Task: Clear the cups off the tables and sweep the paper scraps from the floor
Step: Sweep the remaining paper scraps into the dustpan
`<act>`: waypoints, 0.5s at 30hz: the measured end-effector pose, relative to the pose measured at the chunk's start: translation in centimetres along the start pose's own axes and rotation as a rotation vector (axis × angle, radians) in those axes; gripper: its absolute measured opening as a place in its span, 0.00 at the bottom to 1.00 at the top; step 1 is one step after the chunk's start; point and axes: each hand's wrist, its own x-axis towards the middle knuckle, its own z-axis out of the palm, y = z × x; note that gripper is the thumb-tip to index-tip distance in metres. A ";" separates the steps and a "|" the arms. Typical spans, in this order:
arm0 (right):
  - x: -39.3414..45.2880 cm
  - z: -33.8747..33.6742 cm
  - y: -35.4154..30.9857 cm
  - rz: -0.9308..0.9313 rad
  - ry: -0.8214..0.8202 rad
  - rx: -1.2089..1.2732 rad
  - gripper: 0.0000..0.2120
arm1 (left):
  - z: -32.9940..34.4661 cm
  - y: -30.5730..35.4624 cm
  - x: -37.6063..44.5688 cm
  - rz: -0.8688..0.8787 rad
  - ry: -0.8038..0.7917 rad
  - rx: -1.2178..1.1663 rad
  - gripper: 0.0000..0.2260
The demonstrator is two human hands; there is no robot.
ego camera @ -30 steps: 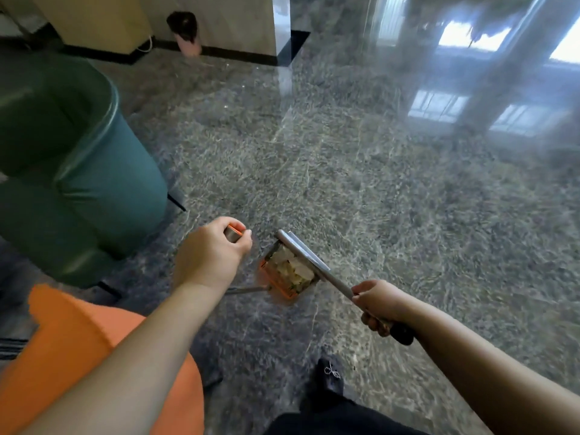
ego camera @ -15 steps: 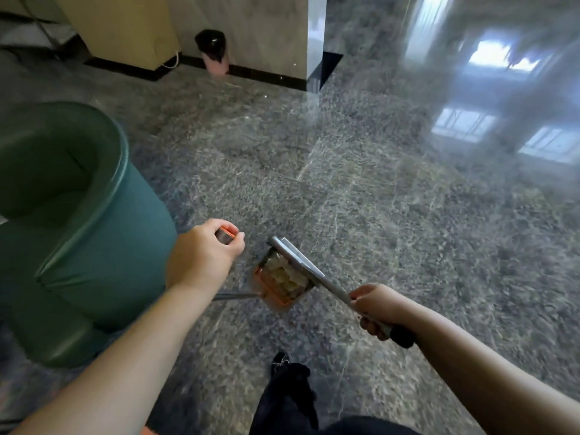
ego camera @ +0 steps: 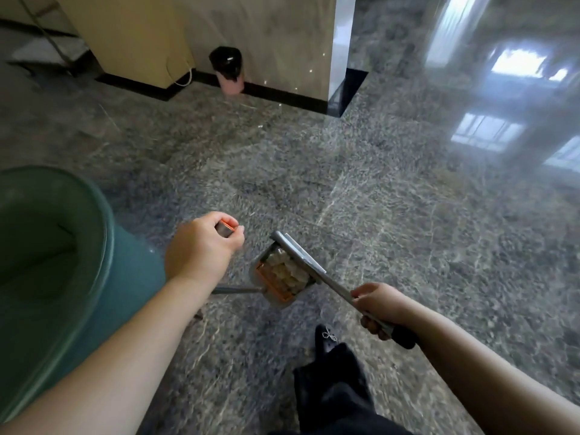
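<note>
The paper scraps (ego camera: 286, 271) lie heaped as pale crumpled lumps inside the dustpan (ego camera: 276, 285), an orange-rimmed pan hanging just above the floor (ego camera: 376, 199), between the two hands and a little ahead of the black shoe (ego camera: 326, 339). The left hand (ego camera: 201, 249) is curled round the orange-tipped top of the dustpan handle (ego camera: 225, 229), whose thin shaft runs down and rightward into the pan's near corner. The right hand (ego camera: 381, 306) is wrapped round the broom handle (ego camera: 314, 268), a flat metal bar with a black end; its long axis runs from that hand up and leftward, crossing directly over the far edge of the pan.

The scraps therefore sit right of the left hand and left of the right hand, roughly level with both wrists; the left hand alone carries them. A small dark bin (ego camera: 226, 67) with a pink base stands well ahead at the foot of the wall, a likely place to empty the pan. The green armchair (ego camera: 78, 277) bulges close beside the left forearm, which may need clearance.
</note>
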 end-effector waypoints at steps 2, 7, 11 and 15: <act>3.6 -2.1 -3.7 -0.007 -0.018 -0.015 0.12 | 1.3 1.2 4.5 -0.013 -0.003 -0.006 0.06; 10.9 -7.0 -13.7 -0.021 -0.054 -0.115 0.13 | 2.9 4.0 14.9 -0.039 0.028 -0.011 0.06; 15.8 -9.3 -20.6 -0.030 -0.066 -0.154 0.14 | 3.6 4.4 22.2 -0.065 0.070 -0.084 0.06; 21.5 -10.6 -26.8 -0.017 -0.078 -0.164 0.14 | 4.9 3.9 29.6 -0.098 0.099 -0.076 0.05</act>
